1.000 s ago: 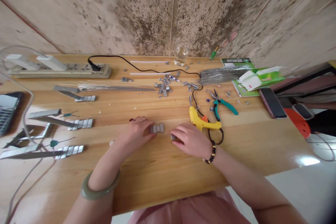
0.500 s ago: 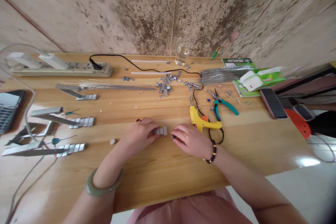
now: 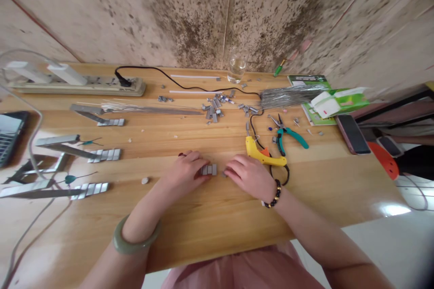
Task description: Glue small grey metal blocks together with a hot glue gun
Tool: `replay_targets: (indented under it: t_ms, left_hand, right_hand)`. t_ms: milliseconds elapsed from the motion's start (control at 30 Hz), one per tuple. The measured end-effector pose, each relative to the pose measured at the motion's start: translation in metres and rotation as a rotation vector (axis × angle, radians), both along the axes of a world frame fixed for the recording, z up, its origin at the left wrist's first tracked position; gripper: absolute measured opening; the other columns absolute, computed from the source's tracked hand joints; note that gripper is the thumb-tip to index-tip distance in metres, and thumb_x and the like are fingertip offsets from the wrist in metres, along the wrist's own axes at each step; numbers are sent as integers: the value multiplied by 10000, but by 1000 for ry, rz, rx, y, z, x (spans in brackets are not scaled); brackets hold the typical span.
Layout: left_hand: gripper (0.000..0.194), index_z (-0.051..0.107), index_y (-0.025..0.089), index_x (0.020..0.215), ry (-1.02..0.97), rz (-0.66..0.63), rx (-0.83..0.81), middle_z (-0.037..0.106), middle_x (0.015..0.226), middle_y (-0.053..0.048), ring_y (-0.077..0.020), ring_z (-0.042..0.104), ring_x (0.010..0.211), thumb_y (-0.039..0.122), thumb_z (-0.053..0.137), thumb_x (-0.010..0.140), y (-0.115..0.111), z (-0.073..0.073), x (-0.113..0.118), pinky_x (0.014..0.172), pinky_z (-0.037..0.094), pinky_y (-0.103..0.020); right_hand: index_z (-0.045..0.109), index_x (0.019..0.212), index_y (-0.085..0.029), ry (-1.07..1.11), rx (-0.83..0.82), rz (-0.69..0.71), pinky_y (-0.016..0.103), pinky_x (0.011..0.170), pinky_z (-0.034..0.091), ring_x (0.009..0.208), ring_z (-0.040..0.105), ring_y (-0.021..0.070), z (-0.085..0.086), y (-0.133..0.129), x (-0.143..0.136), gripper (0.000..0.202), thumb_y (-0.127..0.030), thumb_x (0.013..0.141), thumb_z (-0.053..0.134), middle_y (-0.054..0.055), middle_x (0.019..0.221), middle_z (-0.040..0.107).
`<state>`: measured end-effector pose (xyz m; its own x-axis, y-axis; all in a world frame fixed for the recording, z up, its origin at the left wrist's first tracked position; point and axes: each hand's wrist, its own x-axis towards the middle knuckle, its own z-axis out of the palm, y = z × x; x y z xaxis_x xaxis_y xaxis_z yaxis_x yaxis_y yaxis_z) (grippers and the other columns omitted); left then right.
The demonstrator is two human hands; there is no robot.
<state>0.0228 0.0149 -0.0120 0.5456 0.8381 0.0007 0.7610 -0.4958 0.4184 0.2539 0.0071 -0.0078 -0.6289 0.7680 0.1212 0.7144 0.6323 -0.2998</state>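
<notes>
My left hand [image 3: 186, 174] is closed on a short row of grey blocks [image 3: 210, 170], its fingertips at the row's left end, low over the wooden table. Just to the right, my right hand [image 3: 249, 176] has its fingers pinched around a tiny grey piece [image 3: 224, 174], mostly covered by the fingertips. A small gap separates this piece from the row. Beyond my right hand lies a yellow glue gun [image 3: 262, 153], with teal-handled pliers [image 3: 292, 137] to its right. A small round whitish piece [image 3: 145, 180] rests left of my left wrist.
Grey stepped assemblies [image 3: 90, 189] stand on the left near a power strip [image 3: 74, 88]. Several loose grey pieces [image 3: 213, 109] lie at the back, between wire bundles [image 3: 291, 96]. A water glass [image 3: 236, 70] stands by the wall; a phone [image 3: 352, 134] lies right.
Both hands stay almost in place, with the grey row and small piece still close together. My right fingers have shifted slightly around the small piece. The view has moved a little.
</notes>
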Motion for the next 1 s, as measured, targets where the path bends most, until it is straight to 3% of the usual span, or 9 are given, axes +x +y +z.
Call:
replay_targets:
  t_ms: [100,333,600,1000]
  left_hand:
    - [168,691,167,962,-2,-6,23,625,915,-86,-249,567,894,212,656,804,-2,-1,2,814,463,-382]
    - [138,687,161,943,-17,-16,10,615,899,-82,-237,554,894,168,613,827,-3,2,5,811,461,-366]
    - [148,685,162,950,-10,-8,-21,616,906,-87,-233,560,896,161,612,821,-5,5,7,814,467,-364]
    - [158,681,182,962,-27,-31,14,613,911,-79,-227,553,901,160,589,836,-4,-2,4,821,463,-364]
  right_hand:
    - [625,985,-160,-16,-35,24,364,750,526,865,631,227,4,-3,-1,250,-356,839,680,72,937,654]
    - [556,1187,-151,23,-32,23,398,836,525,962,616,237,1,-3,-5,332,-197,865,622,105,1052,649]
    - [564,1172,-147,77,-65,2,397,875,523,991,609,230,-4,-5,-11,316,-175,863,624,100,1081,637]
    - [557,1192,-142,98,-78,9,410,912,517,1022,600,226,-3,-4,-13,324,-139,871,601,103,1097,638]
